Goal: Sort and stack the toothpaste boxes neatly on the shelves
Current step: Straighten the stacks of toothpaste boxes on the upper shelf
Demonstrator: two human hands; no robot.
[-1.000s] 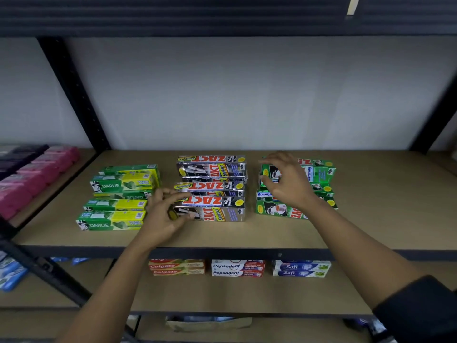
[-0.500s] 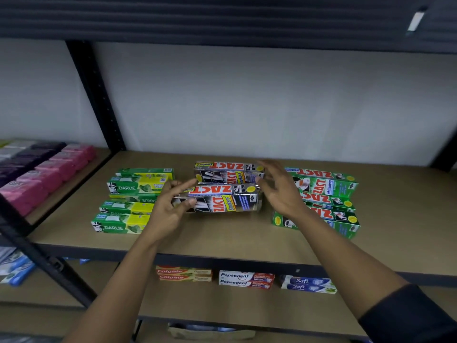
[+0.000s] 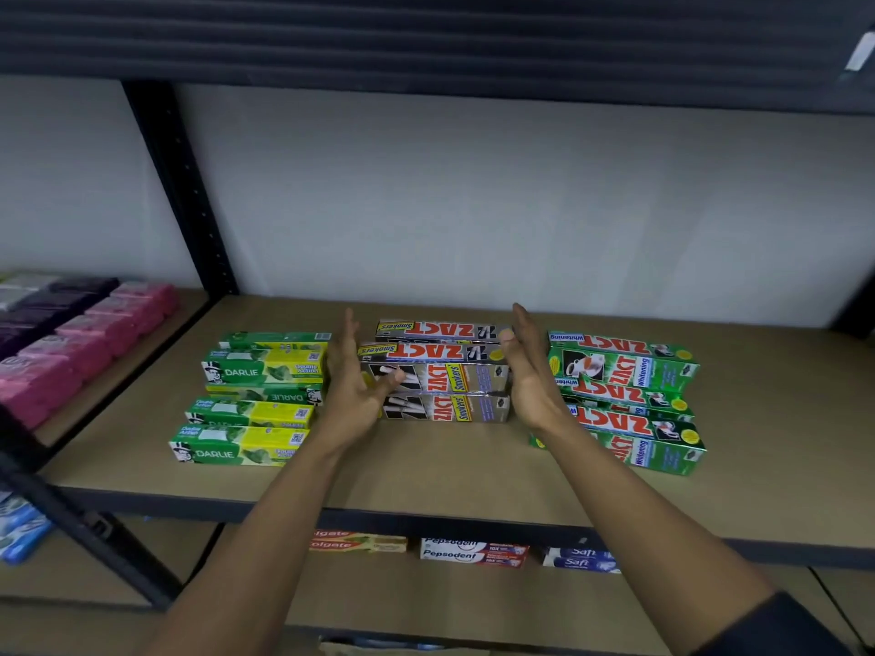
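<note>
Brackets the silver ZACT Smokers stack (image 3: 435, 371) with left hand (image 3: 348, 385) and right hand (image 3: 530, 371): palms facing in, fingers straight, clamped on nothing, left thumb seemingly brushing the front box. Sits mid-shelf (image 3: 450, 471), nearer the back edge, between Darlie boxes (image 3: 265, 371) toward the left edge and green ZACT Whitening boxes (image 3: 629, 385) toward the right. Looks light, stiff and glossy, likely quick to slide, with crushable end flaps. Probably best squared by flat pressure on both short ends and lifted by the long sides.

A plain white wall (image 3: 473, 205) stands behind the brown shelf board (image 3: 426, 475); a black post (image 3: 183, 191) (with small holes) rises at left under a dark ribbed deck (image 3: 426, 35).
</note>
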